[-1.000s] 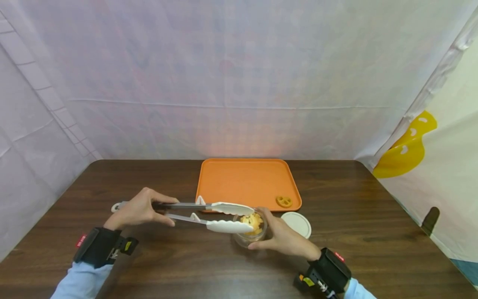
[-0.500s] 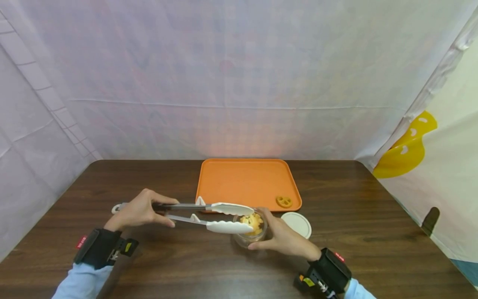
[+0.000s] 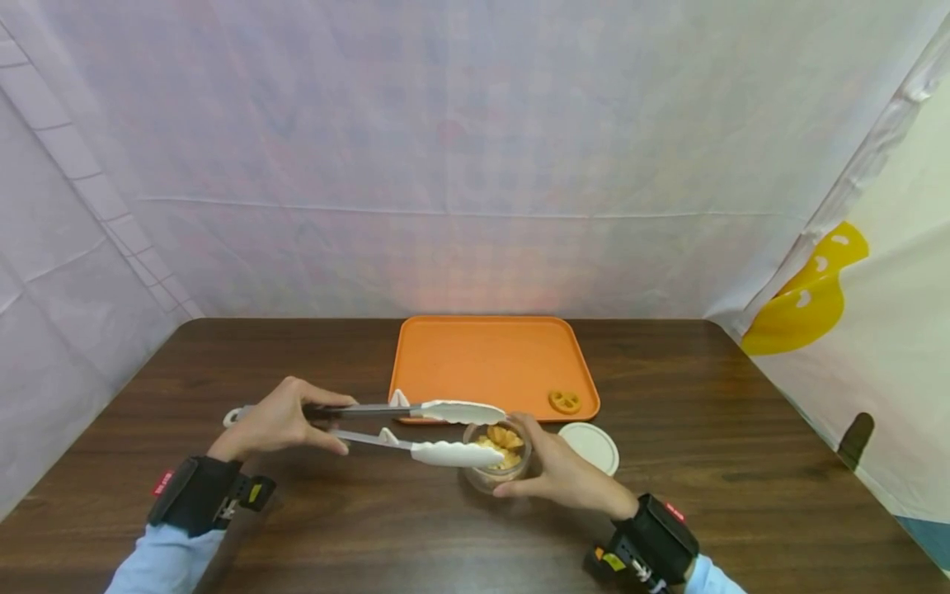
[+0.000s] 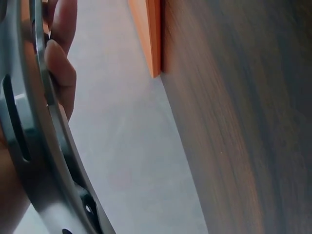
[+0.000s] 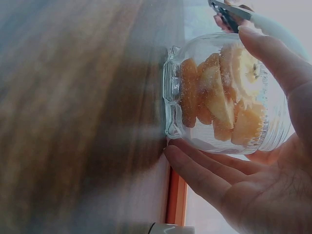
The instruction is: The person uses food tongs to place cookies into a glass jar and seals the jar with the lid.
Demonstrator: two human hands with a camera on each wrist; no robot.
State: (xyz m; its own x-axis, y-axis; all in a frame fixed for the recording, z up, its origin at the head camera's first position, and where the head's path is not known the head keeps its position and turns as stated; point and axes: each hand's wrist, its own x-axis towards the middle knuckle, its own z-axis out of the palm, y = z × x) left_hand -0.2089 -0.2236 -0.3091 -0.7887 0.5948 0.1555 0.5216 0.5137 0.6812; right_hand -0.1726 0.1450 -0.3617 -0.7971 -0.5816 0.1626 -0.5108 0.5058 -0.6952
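Note:
My left hand (image 3: 278,417) grips a pair of metal tongs (image 3: 453,453) with white scalloped tips, its thumb and fingers on the two arms. The tips stand spread over the mouth of a small glass jar (image 5: 171,92), with no piece pinched between them. Golden biscuits (image 5: 214,95) fill much of the jar, one of them pale with a wavy edge. From the right, my right hand (image 3: 557,470) holds the jar steady, thumb on one side and fingers on the other. The left wrist view shows the dark tong arms (image 4: 39,146) close up.
Behind the jar lies an orange tray (image 3: 482,355) with one pretzel-shaped biscuit (image 3: 565,402) in its near right corner. A round white lid (image 3: 590,447) rests on the brown wooden table (image 3: 356,528), just beyond my right hand. White cloth (image 3: 475,165) hangs behind the table.
Inside the jar the top biscuits have shifted: a browner piece now shows at the far side where the pale one lay. Both hands and the tongs stay nearly still.

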